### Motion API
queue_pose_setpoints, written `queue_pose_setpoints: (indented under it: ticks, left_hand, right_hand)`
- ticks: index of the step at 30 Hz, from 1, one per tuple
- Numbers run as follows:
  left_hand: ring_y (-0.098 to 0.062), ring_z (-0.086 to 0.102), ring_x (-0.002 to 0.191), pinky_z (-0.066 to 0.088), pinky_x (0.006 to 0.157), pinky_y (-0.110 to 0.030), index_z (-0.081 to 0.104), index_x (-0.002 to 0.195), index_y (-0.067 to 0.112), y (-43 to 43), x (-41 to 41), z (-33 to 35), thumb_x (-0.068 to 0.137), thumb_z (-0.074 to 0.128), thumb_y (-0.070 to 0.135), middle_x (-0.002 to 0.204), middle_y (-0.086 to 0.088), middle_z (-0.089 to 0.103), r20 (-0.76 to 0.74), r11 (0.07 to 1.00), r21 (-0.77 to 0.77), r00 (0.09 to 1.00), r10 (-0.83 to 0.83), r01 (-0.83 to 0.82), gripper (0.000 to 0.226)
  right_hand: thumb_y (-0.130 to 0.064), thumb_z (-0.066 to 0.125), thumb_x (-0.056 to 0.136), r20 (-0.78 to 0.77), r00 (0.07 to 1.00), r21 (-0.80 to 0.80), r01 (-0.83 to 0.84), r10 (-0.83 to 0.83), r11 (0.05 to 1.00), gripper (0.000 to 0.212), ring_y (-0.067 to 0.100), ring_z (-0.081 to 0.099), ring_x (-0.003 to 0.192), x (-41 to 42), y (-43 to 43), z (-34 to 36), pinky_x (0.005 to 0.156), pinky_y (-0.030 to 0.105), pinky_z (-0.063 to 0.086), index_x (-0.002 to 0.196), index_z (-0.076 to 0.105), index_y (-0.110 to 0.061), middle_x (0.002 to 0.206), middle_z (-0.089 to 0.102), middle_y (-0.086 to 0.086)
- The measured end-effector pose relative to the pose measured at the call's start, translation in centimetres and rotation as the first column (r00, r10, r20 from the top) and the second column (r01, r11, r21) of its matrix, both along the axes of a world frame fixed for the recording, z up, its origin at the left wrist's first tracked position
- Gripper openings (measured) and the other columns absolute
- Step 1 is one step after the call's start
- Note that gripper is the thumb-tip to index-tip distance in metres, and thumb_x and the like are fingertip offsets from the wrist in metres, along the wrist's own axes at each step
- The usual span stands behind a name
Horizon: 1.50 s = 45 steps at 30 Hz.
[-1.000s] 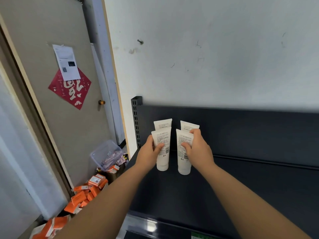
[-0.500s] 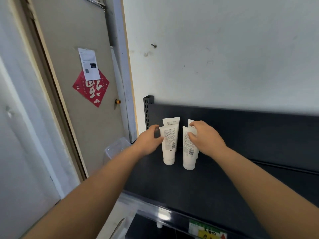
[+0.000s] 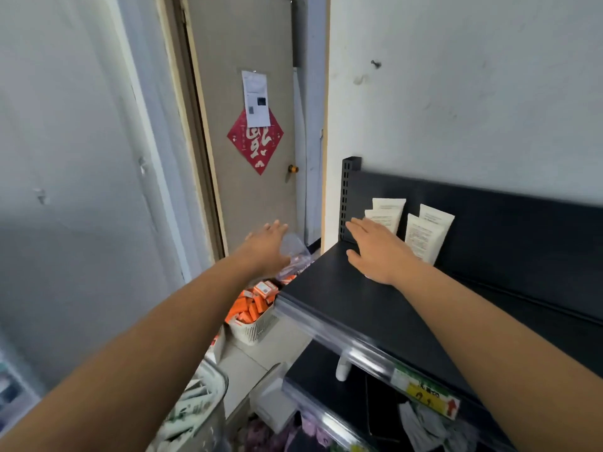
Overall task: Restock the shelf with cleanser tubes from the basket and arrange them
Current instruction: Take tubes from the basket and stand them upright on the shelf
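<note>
left hand point(image 3: 266, 244) off tubes point(image 3: 421, 234), right hand point(image 3: 380, 252) released

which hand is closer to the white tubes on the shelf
Right. The right hand is over the shelf, open, just in front of the left pair of cleanser tubes. The left hand is open too, out past the shelf's left end, toward the door.

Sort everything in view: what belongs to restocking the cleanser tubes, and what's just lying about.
Job: cleanser tubes standing on the black shelf; basket lower left; left hand, right hand, both open.
Lying about: orange boxes in a white crate; red door decoration; paper notice.
</note>
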<state>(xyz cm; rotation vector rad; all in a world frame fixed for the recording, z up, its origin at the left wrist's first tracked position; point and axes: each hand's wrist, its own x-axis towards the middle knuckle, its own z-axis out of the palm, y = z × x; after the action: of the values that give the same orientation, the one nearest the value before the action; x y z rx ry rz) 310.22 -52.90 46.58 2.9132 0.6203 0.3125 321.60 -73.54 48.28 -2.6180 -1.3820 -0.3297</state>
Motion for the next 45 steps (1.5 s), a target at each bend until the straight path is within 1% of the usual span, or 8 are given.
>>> queue_pose_setpoints:
  ticks: [7,12,21,25,30,36,41,45]
  left_hand:
    - [-0.023,0.006,0.15,0.012,0.12,-0.049,0.009,0.155,0.018,4.3,-7.5,-1.8,0.091,0.057,0.041,0.163,-0.006,0.003,-0.105,0.99,0.075,0.987,0.125,-0.117,0.083]
    - [-0.024,0.008,0.149,0.012,0.12,-0.047,0.009,0.155,0.02,8.2,-13.0,-4.2,0.092,0.057,0.037,0.163,-0.005,0.006,-0.17,0.981,0.085,0.968,0.185,-0.172,0.081]
    - [-0.025,0.01,0.149,0.012,0.119,-0.045,0.008,0.155,0.022,16.1,-21.5,-8.5,0.093,0.054,0.041,0.163,-0.001,0.007,-0.2,0.973,0.031,0.952,0.231,-0.23,0.079]
    - [-0.024,0.009,0.149,0.011,0.119,-0.045,0.007,0.155,0.021,18.4,-24.5,-10.6,0.093,0.054,0.032,0.163,-0.001,0.005,-0.228,0.967,-0.028,0.943,0.242,-0.255,0.079]
    - [-0.025,0.012,0.149,0.017,0.119,-0.043,0.009,0.155,0.023,19.8,-27.9,-14.6,0.09,0.059,0.028,0.163,-0.003,0.008,-0.307,0.96,-0.098,0.926,0.221,-0.262,0.082]
    - [-0.025,0.022,0.146,0.026,0.116,-0.039,0.011,0.154,0.021,20.9,-30.7,-19.8,0.09,0.058,0.023,0.162,-0.004,0.013,-0.384,0.897,-0.233,0.883,0.27,-0.375,0.08]
    - [-0.024,0.02,0.147,0.022,0.118,-0.041,0.011,0.154,0.022,21.8,-31.7,-24.1,0.094,0.056,0.03,0.162,-0.002,0.011,-0.428,0.83,-0.317,0.851,0.306,-0.458,0.076]
    - [-0.019,0.019,0.147,0.019,0.117,-0.033,0.013,0.154,0.02,21.6,-31.8,-27.6,0.096,0.051,0.027,0.162,-0.001,0.014,-0.458,0.751,-0.376,0.814,0.358,-0.543,0.07]
  right_hand:
    - [-0.027,0.044,0.098,-0.038,0.99,-0.017,-0.136,0.135,0.991,0.063,0.025,0.019,0.147,-4.3,6.0,-1.4,0.12,0.039,0.018,0.153,0.017,-0.01,0.161,0.018,0.008]
    - [-0.03,0.047,0.098,-0.062,0.976,-0.045,-0.212,0.21,0.976,0.067,0.024,0.019,0.147,-8.6,11.5,-2.7,0.119,0.037,0.02,0.154,0.015,-0.011,0.161,0.017,0.006]
    - [-0.033,0.048,0.097,-0.129,0.957,-0.129,-0.278,0.261,0.952,0.064,0.024,0.027,0.144,-15.7,19.3,-7.4,0.114,0.037,0.026,0.152,0.022,-0.01,0.157,0.027,0.007]
    - [-0.033,0.05,0.096,-0.172,0.944,-0.119,-0.304,0.281,0.945,0.064,0.023,0.032,0.141,-18.0,22.2,-9.3,0.112,0.033,0.028,0.151,0.024,-0.009,0.155,0.03,0.008]
    - [-0.031,0.05,0.097,-0.255,0.914,-0.157,-0.362,0.317,0.919,0.068,0.021,0.026,0.144,-20.2,24.9,-12.6,0.113,0.033,0.027,0.153,0.019,-0.01,0.16,0.02,0.005]
    - [-0.034,0.051,0.096,-0.297,0.899,-0.216,-0.391,0.322,0.895,0.067,0.023,0.038,0.137,-20.3,28.3,-17.1,0.103,0.035,0.038,0.153,0.02,-0.016,0.158,0.025,0.002]
    - [-0.027,0.05,0.095,-0.364,0.859,-0.227,-0.456,0.359,0.861,0.061,0.026,0.044,0.131,-20.0,32.2,-22.5,0.099,0.038,0.043,0.15,0.028,-0.014,0.152,0.036,0.004]
    - [-0.027,0.051,0.095,-0.482,0.807,-0.285,-0.514,0.342,0.809,0.061,0.026,0.045,0.132,-19.8,34.4,-27.4,0.103,0.038,0.043,0.151,0.027,-0.015,0.153,0.036,0.006]
